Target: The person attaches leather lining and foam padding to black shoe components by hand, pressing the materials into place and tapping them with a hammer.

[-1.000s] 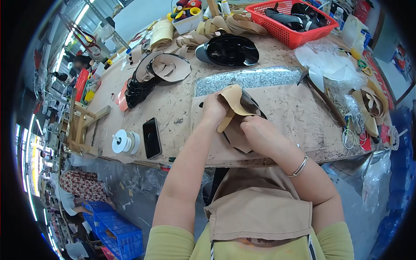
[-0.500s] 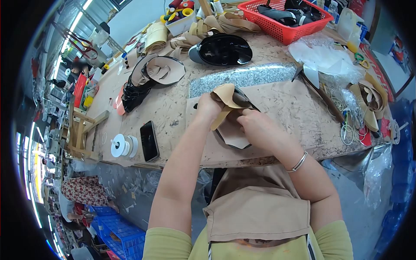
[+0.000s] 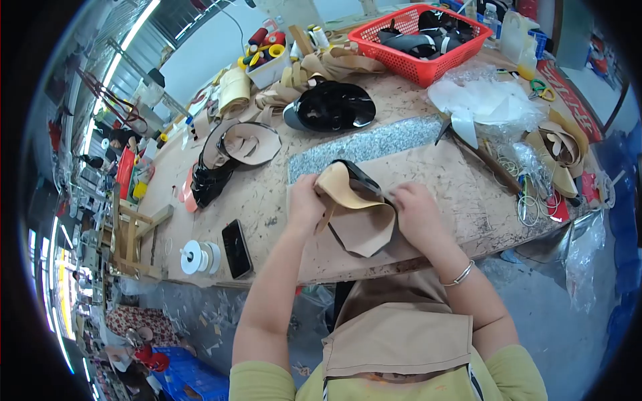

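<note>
Tan lining, black glossy edging: the folded piece (image 3: 364,227) sits between two bare hands on the counter (image 3: 267,197), just to the near side of the speckled slab (image 3: 368,144). What could go wrong now? To my eye that tan strip (image 3: 340,187), curling up over the opening, is the worry: a sideways tug from one hand could skew it or crease it into the lining. Too slack a hold, and the bendy-looking piece may spring open. And with its black rim overlapping the slab's near edge in this view, a careless push might scuff that shine, though whether they touch I cannot tell.

Over to the grip. On the left, it's narrow: the left hand (image 3: 307,204) has its fingers closed on the strip's left end, near the slab's left corner. On the right, the right hand (image 3: 418,210) sits at the piece's right rim, near side of the slab, fingers half curled, neither wide nor clenched; whether they pinch that edge or merely rest against it, I cannot tell.
</note>
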`<state>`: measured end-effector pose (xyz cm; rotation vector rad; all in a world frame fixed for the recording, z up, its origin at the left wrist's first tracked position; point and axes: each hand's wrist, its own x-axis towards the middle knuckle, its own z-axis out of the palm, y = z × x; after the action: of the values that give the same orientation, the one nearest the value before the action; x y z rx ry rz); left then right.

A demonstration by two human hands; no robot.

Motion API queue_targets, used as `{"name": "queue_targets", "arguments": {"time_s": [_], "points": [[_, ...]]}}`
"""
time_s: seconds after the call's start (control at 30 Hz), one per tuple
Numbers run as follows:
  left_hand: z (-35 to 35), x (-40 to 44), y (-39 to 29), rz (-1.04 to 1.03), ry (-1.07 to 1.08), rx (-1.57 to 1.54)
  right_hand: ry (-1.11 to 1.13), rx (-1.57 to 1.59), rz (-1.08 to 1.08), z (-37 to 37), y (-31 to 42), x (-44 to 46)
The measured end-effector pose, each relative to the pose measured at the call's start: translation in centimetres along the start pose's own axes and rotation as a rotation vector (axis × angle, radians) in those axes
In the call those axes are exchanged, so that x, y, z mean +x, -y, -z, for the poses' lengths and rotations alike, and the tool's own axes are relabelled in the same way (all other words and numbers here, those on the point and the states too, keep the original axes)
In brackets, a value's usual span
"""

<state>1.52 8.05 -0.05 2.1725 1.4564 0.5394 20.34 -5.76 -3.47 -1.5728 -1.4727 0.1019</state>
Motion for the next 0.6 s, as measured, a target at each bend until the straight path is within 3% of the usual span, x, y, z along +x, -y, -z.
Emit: {"name": "queue_targets", "arguments": {"time_s": [0.07,0.13,0.2,0.27,0.33,0.4,0.47,0.6], "points": [[-1.0,-0.1,3.1,-0.188,-0.203,0.024,-0.048,0.033,-0.074,1.6,1.0,0.3],[0.0,-3.7,0.4,-0.256,-0.583,-0.128,-0.038,0.111,0.181,3.0,1.9,0.2],[-1.3,-8.4,0.3,-0.568,-0.729,-0.104,0.054,0.114,0.269,3.1,2.7,0.6],[-2.4,-11.6,-3.0,-0.776,-0.259,-0.047,0.183,-0.011,0.315,2.3,2.2,0.8],[-4.5,-12.2,-3.1,-0.686,-0.231,0.008,0.233,-0.109,0.301,2.2,1.9,1.5],[-5.2,-12.1,-2.8,-0.613,-0.180,0.058,0.271,-0.225,0.146,2.5,1.6,1.8],[-4.9,-11.7,-2.8,-0.794,-0.197,0.280,0.315,-0.370,0.191,2.8,1.5,2.0],[-5.1,-11.8,-3.3,-0.887,-0.206,0.384,0.397,-0.559,0.311,2.7,2.5,1.6]]}}
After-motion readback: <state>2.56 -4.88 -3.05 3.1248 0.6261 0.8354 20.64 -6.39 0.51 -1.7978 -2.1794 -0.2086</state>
